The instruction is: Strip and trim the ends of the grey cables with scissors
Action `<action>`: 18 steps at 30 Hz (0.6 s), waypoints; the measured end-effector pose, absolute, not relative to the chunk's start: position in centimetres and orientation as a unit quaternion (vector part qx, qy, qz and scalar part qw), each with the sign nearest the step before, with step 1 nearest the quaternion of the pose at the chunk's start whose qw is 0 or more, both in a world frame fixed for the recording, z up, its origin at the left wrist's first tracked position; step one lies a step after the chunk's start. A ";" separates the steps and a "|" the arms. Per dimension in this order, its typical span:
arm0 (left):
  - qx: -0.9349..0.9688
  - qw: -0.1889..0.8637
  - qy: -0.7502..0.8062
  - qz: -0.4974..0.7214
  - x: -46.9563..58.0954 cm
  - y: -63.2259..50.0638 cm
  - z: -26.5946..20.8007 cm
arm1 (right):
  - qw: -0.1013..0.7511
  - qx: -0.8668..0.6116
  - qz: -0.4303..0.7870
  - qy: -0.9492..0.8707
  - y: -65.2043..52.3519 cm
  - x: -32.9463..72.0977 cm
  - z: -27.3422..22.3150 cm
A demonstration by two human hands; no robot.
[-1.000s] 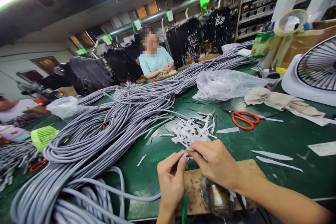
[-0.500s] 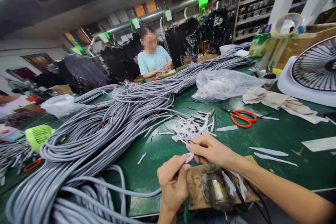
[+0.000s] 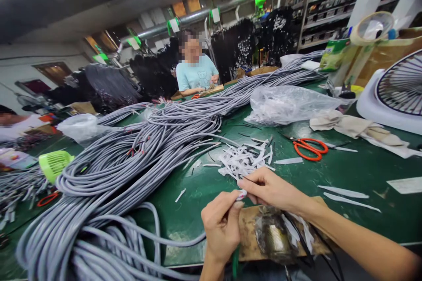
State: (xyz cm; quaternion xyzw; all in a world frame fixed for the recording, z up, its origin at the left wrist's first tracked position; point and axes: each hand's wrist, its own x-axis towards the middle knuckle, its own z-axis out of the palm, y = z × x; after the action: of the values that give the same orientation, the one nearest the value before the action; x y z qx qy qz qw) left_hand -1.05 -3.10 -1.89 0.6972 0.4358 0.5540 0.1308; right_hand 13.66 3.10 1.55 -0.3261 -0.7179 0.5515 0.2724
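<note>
My left hand (image 3: 221,224) is closed, thumb against forefinger, on the end of a grey cable (image 3: 184,242) that runs in from the left. A small white end with a touch of red (image 3: 242,194) sticks out past its fingertips. Just above and right of it, my right hand (image 3: 272,189) is pinched shut, its fingertips close to that white end; what lies between them is too small to make out. Below the right wrist, a dark, worn metal device (image 3: 275,235) sits on a wooden board (image 3: 245,228). A pile of white strips (image 3: 242,158) lies beyond both hands.
Coiled grey cables (image 3: 132,175) cover the left and middle of the green table (image 3: 184,215). Orange-handled scissors (image 3: 310,148), a clear plastic bag (image 3: 290,105), cloth gloves (image 3: 359,129) and a white fan (image 3: 392,88) stand or lie to the right. A co-worker (image 3: 198,72) sits across.
The view has shifted slightly, so the scene sits a little farther right. A bit of red now shows on the white end at my left fingertips. Both hands keep nearly the same pose.
</note>
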 end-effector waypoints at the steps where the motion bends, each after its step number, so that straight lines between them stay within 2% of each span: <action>1: 0.679 0.131 0.451 0.564 -1.0 -3.1 -1.7 | 0.260 -0.318 0.571 -0.711 3.0 13.7 1.5; 6: 0.639 0.142 0.505 0.563 -0.4 -2.7 -0.9 | 0.280 -0.261 0.599 -0.703 2.4 13.6 1.6; 12: 0.662 0.182 0.503 0.525 0.0 -2.6 -0.8 | 0.348 -0.306 0.510 -0.725 2.3 13.7 1.8; 18: 0.641 0.152 0.513 0.550 0.3 -3.1 -0.8 | 0.347 -0.324 0.472 -0.743 2.2 13.8 1.6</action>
State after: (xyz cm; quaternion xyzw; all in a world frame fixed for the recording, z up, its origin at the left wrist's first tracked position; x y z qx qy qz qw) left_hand 0.29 -3.06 -0.80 0.6410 0.5131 0.5502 0.1521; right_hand 13.78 2.20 1.58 -0.3242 -0.7427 0.4721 0.3470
